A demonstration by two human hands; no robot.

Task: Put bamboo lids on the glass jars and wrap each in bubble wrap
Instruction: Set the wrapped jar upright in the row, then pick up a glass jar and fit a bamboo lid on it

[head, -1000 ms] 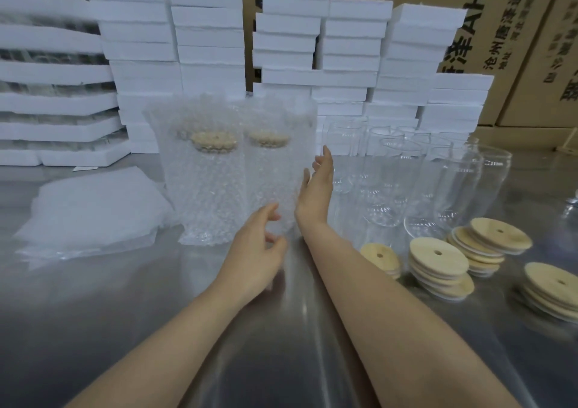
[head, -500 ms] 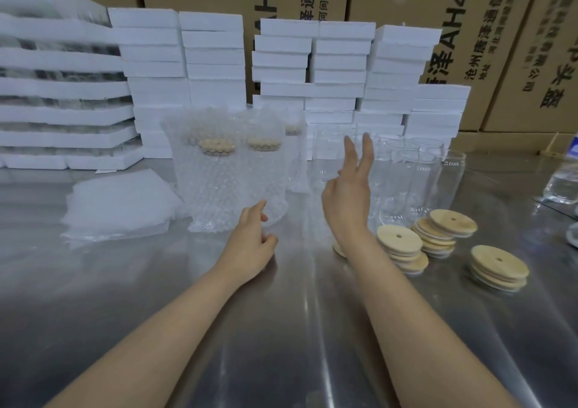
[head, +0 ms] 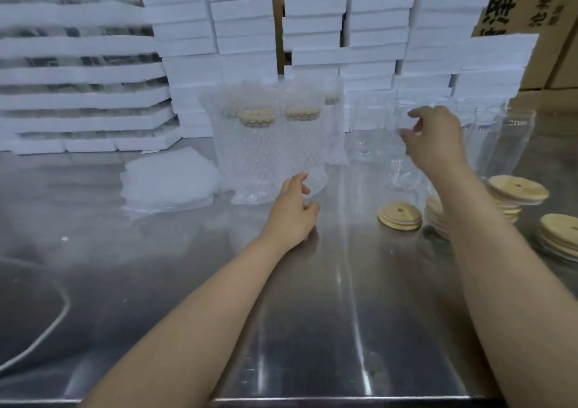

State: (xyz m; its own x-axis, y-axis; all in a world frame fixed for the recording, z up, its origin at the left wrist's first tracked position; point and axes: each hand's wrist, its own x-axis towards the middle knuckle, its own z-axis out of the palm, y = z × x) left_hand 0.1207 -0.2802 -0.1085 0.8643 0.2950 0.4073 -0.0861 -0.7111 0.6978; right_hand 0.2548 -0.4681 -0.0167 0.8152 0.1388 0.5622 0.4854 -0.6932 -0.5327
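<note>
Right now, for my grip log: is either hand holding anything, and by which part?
The left hand holds nothing. The right hand curls over a glass jar at its rim, but blur hides whether it grips.

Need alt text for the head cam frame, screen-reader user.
A person's right hand reaches over a group of bare glass jars on a steel table, while the left hand sits loosely curled beside lidded, bubble-wrapped jars. At right lie loose bamboo lids; white foam blocks are stacked behind.
</note>
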